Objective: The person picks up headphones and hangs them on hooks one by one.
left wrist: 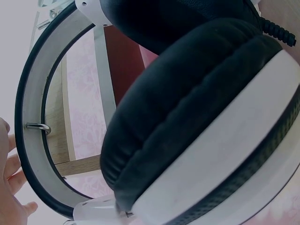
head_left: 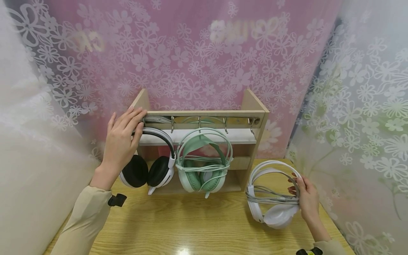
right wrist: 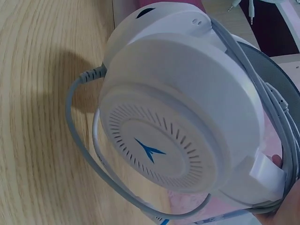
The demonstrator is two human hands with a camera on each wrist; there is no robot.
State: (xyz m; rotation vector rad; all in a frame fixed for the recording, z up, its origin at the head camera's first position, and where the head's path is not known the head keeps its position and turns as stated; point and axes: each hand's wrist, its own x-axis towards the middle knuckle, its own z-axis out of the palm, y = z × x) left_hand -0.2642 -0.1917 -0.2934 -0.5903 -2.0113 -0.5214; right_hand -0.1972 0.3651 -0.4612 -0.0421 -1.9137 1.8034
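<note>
My left hand (head_left: 122, 136) lies at the top left corner of the wooden rack (head_left: 204, 113), fingers extended. Just beneath it, white headphones with black ear cushions (head_left: 159, 171) hang from a hook; the left wrist view shows my fingertips beside their headband (left wrist: 29, 93). Mint-green headphones (head_left: 204, 159), their cable wound around them, hang from a middle hook. To the right of the rack, my right hand (head_left: 307, 198) grips white headphones with a grey cable (head_left: 280, 216) by the side of the headband. The cable is wrapped across both sides, and a blue mark shows on one ear cup (right wrist: 150, 150).
Two metal hooks (head_left: 226, 125) on the rack's right side hold nothing. A white shelf (head_left: 242, 136) runs behind the hooks. Beneath everything is a wood-grain table (head_left: 178, 223). Flowered curtains (head_left: 197, 63) stand behind and at both sides.
</note>
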